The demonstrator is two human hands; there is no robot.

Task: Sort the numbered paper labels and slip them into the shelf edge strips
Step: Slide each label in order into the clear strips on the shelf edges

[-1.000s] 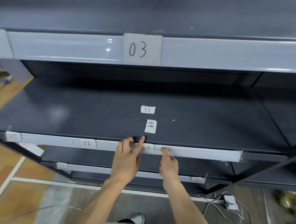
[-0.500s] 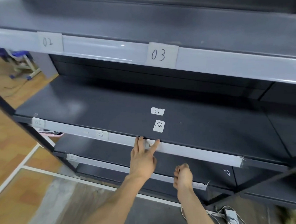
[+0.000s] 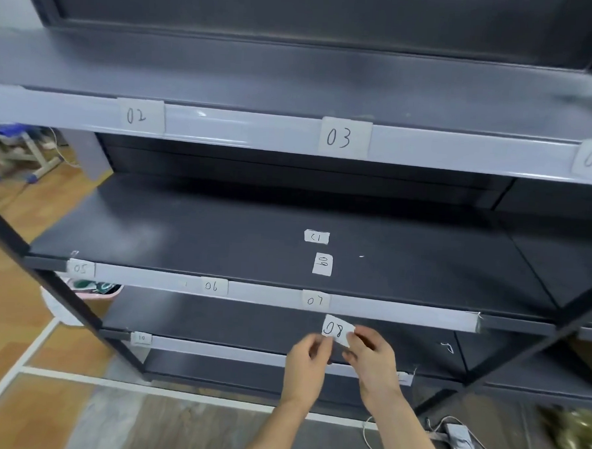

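The 08 label (image 3: 337,329), judged thin, light and easily creased, is pinched at its lower corners by the left hand (image 3: 306,360) and the right hand (image 3: 372,353) just below the middle shelf's edge strip (image 3: 403,314), and is best held by its margins.

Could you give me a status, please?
Left hand, right hand pinch white paper label 08 below grey edge strip. Strip bare right of label 07. Nothing blocking.

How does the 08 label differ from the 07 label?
The 07 label sits level inside the middle shelf's edge strip; the 08 label is outside any strip, below it. The 07 label is untouched; the 08 label is tilted, pinched between left hand and right hand. Both are white handwritten paper slips.
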